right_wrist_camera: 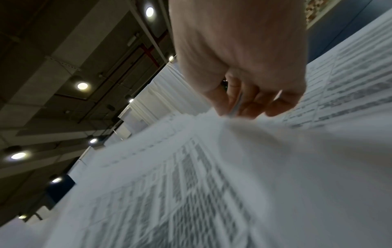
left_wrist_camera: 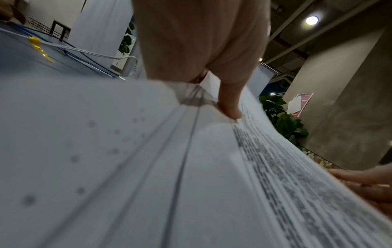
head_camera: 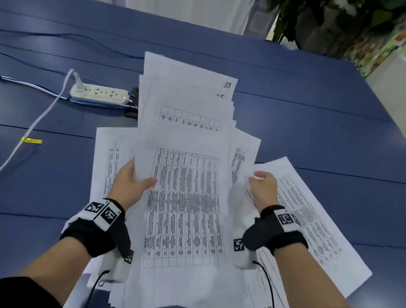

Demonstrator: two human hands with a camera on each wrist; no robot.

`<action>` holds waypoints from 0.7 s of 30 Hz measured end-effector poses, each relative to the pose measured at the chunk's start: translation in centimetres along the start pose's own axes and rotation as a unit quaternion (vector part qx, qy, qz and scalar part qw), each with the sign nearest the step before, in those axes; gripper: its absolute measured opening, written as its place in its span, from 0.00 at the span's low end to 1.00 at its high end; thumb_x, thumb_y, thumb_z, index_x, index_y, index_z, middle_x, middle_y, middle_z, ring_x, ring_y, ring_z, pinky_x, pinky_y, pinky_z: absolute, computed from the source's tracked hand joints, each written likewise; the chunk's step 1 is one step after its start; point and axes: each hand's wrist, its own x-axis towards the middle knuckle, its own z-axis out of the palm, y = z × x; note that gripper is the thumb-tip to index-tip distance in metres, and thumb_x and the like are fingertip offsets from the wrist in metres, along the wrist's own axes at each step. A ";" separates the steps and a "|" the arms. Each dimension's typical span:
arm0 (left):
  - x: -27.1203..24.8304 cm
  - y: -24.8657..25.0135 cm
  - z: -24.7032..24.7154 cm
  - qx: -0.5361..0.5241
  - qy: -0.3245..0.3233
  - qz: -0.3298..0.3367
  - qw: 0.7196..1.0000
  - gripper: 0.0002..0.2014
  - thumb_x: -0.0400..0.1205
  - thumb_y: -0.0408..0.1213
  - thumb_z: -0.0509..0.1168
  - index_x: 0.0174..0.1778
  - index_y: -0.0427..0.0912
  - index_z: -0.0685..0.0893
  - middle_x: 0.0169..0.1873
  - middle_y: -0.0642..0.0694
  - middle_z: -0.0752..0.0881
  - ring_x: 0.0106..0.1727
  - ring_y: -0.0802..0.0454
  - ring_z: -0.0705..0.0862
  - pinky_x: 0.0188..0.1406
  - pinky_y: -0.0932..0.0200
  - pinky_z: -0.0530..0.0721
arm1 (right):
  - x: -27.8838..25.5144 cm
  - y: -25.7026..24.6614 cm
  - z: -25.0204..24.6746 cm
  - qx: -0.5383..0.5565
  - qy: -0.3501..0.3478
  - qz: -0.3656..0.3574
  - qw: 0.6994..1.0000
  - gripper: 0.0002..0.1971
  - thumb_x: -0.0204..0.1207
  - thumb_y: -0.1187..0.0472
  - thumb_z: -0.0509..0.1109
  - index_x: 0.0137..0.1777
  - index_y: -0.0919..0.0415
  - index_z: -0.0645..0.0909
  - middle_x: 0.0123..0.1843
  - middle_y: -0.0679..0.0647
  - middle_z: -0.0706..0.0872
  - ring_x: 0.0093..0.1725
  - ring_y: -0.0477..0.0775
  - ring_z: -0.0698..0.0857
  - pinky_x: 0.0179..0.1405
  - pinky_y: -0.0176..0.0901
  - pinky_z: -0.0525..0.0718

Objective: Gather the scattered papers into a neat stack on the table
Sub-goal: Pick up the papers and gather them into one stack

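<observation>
Several printed white papers (head_camera: 182, 204) lie fanned in a loose pile on the blue table (head_camera: 307, 133). My left hand (head_camera: 135, 180) grips the left edge of the top bundle, thumb on top. In the left wrist view that thumb (left_wrist_camera: 230, 107) presses on the sheets (left_wrist_camera: 127, 167). My right hand (head_camera: 262, 185) is curled at the bundle's right edge. The right wrist view shows its fingers (right_wrist_camera: 250, 104) pinching a thin sheet edge above the papers (right_wrist_camera: 212, 184). More sheets (head_camera: 318, 227) spread out to the right under that wrist, and one (head_camera: 104, 159) sticks out on the left.
A white power strip (head_camera: 99, 93) sits left of the pile's far end, partly behind it. Its white cable (head_camera: 34, 125) runs toward the near left, with a yellow tag (head_camera: 32, 141) on it. Blue cables cross the far left. A plant (head_camera: 327, 13) stands beyond the table.
</observation>
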 end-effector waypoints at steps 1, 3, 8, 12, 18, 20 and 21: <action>0.5 -0.1 -0.2 -0.002 0.007 0.002 1.000 0.21 0.78 0.27 0.67 0.67 0.40 0.74 0.58 0.47 0.82 0.58 0.49 0.80 0.62 0.54 0.76 | 0.7 0.1 0.2 -0.085 0.006 0.029 0.996 0.23 0.76 0.62 0.67 0.69 0.69 0.72 0.71 0.68 0.75 0.66 0.65 0.77 0.64 0.49 0.75; 1.2 -0.8 -0.7 -0.002 0.016 -0.002 1.000 0.21 0.78 0.27 0.67 0.67 0.39 0.74 0.57 0.47 0.81 0.58 0.49 0.80 0.61 0.55 0.75 | 1.2 0.2 0.9 -0.192 -0.008 0.075 0.978 0.33 0.73 0.54 0.71 0.73 0.70 0.65 0.75 0.70 0.66 0.73 0.69 0.69 0.69 0.53 0.72; 2.4 -2.2 -1.3 -0.023 0.004 -0.025 0.999 0.19 0.79 0.28 0.66 0.67 0.36 0.75 0.56 0.43 0.83 0.56 0.46 0.81 0.55 0.55 0.77 | 2.5 -0.3 3.6 -0.126 -0.052 0.044 0.990 0.28 0.67 0.58 0.78 0.61 0.70 0.70 0.56 0.64 0.76 0.59 0.61 0.79 0.53 0.47 0.79; 2.7 -2.4 -1.8 -0.039 -0.007 -0.046 0.998 0.19 0.79 0.30 0.66 0.67 0.36 0.77 0.56 0.40 0.84 0.56 0.43 0.83 0.59 0.51 0.79 | 2.8 -0.6 4.2 -0.090 -0.056 0.038 0.994 0.15 0.66 0.62 0.77 0.35 0.63 0.70 0.41 0.60 0.78 0.46 0.59 0.81 0.42 0.43 0.75; 2.6 -1.9 -2.1 -0.084 -0.018 -0.080 0.993 0.18 0.79 0.32 0.66 0.66 0.37 0.76 0.51 0.45 0.84 0.55 0.45 0.82 0.59 0.51 0.76 | 2.1 -1.0 4.6 -0.036 -0.043 0.011 0.998 0.13 0.71 0.66 0.70 0.54 0.73 0.82 0.55 0.68 0.86 0.56 0.64 0.85 0.47 0.44 0.79; 2.4 -1.7 -2.1 -0.087 -0.022 -0.094 0.991 0.18 0.80 0.32 0.65 0.66 0.36 0.76 0.53 0.43 0.84 0.56 0.45 0.81 0.61 0.51 0.76 | 1.4 -0.7 4.1 0.018 -0.052 0.000 0.999 0.12 0.73 0.71 0.68 0.56 0.72 0.83 0.54 0.65 0.87 0.55 0.61 0.86 0.47 0.41 0.78; 2.3 -1.7 -2.2 -0.090 -0.022 -0.101 0.991 0.18 0.80 0.33 0.65 0.66 0.35 0.76 0.55 0.42 0.84 0.57 0.45 0.81 0.63 0.51 0.75 | 1.2 -0.3 3.5 0.011 -0.053 -0.002 0.999 0.11 0.73 0.71 0.70 0.55 0.72 0.83 0.52 0.65 0.87 0.55 0.62 0.86 0.48 0.42 0.79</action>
